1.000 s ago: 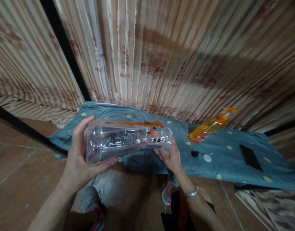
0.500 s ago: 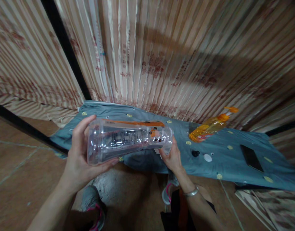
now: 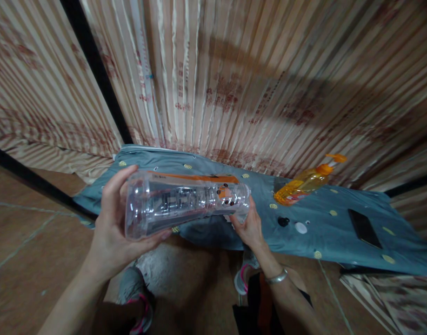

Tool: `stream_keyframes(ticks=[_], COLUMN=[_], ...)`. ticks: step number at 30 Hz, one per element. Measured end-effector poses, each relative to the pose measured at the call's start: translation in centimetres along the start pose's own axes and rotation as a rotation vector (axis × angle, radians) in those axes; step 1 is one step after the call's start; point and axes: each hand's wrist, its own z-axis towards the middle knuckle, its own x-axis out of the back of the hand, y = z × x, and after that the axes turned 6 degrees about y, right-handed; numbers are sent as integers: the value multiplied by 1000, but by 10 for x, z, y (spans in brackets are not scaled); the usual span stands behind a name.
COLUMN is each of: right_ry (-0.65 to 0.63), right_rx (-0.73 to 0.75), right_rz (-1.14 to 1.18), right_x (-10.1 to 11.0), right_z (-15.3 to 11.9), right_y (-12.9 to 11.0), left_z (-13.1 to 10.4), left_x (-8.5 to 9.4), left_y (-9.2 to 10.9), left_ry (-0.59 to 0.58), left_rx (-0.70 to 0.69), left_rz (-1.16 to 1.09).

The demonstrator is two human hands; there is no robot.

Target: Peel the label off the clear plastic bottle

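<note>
A clear plastic bottle (image 3: 185,200) with orange and dark printing lies sideways in the air before me, its wide base to the left and its narrow end to the right. My left hand (image 3: 112,223) is wrapped round the base, thumb below and fingers above. At the narrow end my right hand (image 3: 248,225) grips the bottle; some of its fingers are hidden behind it. The bottle looks see-through, with no liquid that I can make out. Below it is a teal cloth (image 3: 213,235) with yellow pineapple-like prints.
On the cloth to the right stands an orange pump bottle (image 3: 297,186) of yellow liquid. Near it lie a small black object (image 3: 283,222), a white round cap (image 3: 300,227) and a dark phone-like slab (image 3: 364,228). A striped curtain (image 3: 234,83) hangs behind; a black pole (image 3: 95,70) rises at left.
Almost nothing differs. Both hands keep their hold on the clear bottle, whose base end has shifted very slightly left; the view has moved a little.
</note>
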Motion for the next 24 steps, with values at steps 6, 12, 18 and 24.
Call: stream_keyframes(ticks=[6,12,18,24], right_ry=[-8,-1,8,8], right_rx=[-7,23,33,35], right_rz=[7,-2,-8,-1], right_x=[0,0,0,0], right_z=[0,0,0,0], right_y=[0,0,0,0], left_z=[0,0,1,0], left_x=[2,4,5,5], left_y=[0,-1,0,-1], left_ry=[-16,-13,-19,-29], left_rx=[-21,-24,-24,-22], left_rz=[10,40,26,20])
